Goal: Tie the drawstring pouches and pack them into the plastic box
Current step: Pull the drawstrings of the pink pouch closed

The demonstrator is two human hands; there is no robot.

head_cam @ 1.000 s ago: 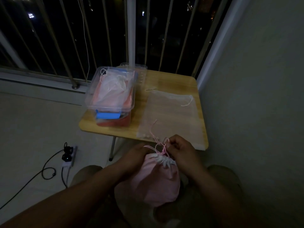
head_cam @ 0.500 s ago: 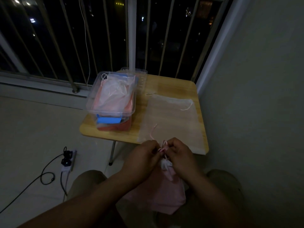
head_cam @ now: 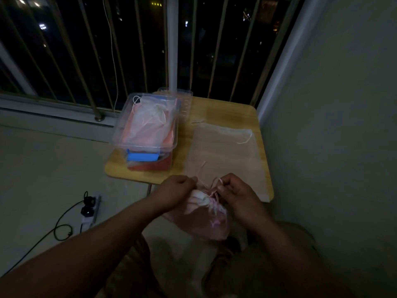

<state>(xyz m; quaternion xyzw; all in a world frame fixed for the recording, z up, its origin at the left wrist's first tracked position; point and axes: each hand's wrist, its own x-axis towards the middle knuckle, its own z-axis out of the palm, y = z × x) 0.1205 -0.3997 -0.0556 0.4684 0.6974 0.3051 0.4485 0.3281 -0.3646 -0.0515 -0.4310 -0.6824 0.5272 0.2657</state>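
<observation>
The single wide-angle head camera is looking forward and down from the person's head, sitting close over the left hand [head_cam: 175,190] and right hand [head_cam: 238,193], and taking in the table [head_cam: 225,108] farther off and the window bars [head_cam: 171,50] beyond.

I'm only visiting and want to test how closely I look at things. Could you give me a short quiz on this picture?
1. True or false: the pink pouch lies on the table.
2. What do the left hand and the right hand pinch? A the pouch's strings; B a pair of scissors; C a phone.
3. Fill in: the flat pouch lies to the ___ of the plastic box.

Key: 1 false, it is held in front of the table, over the lap. 2 A. 3 right.
</observation>
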